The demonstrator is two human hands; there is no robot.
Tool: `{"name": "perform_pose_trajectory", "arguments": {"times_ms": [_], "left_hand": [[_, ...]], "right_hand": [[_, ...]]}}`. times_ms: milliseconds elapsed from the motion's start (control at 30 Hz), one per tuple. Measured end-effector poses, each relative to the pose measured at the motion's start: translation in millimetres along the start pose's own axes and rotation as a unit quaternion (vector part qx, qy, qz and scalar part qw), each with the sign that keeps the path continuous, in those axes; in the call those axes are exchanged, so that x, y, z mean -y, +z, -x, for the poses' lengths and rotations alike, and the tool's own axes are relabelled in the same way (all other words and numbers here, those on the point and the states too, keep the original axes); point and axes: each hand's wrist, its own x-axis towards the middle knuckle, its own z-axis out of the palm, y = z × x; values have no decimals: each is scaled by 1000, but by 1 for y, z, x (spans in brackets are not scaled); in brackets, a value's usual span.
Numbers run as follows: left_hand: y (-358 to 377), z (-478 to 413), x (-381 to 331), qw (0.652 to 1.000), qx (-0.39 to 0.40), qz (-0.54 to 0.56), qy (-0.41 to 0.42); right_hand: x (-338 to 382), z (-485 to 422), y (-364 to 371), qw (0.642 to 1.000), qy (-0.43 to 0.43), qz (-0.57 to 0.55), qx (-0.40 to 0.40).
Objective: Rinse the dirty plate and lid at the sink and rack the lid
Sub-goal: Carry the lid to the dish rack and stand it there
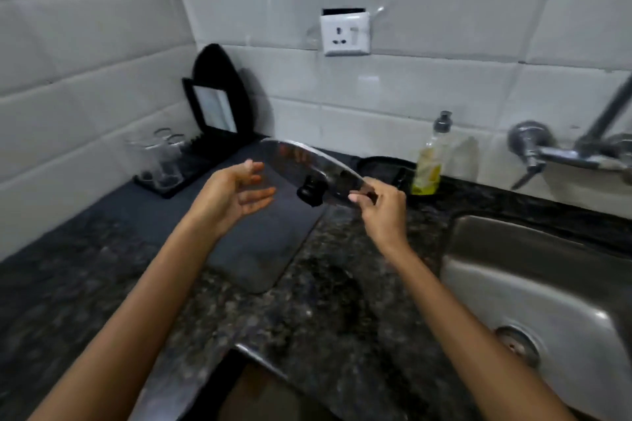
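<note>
Racking step, I judge: right hand (379,205) pinches the lid (307,164) by its rim, left hand (236,195) open beside it; next, carry it left to the rack (191,164).

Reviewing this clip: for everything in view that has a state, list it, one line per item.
Lid: held in the air over the counter, tilted, knob toward the camera.
Right hand: pinching the lid's rim.
Left hand: open, fingers spread beside the lid, contact unclear.
Tap: no water visible.
Sink: nothing in the visible part of the basin.
Glasses: standing in the rack.
Soap bottle: upright, capped.
</note>
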Motion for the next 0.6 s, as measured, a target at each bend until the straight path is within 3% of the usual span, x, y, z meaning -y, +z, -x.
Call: {"name": "perform_pose_trajectory", "arguments": {"times_ms": [233, 600], "left_hand": [[-125, -47, -14, 955, -95, -268, 82], [-198, -206, -30, 882, -81, -459, 76]], "right_hand": [[27, -60, 121, 994, 94, -53, 22], [36, -214, 300, 992, 99, -63, 45]]}}
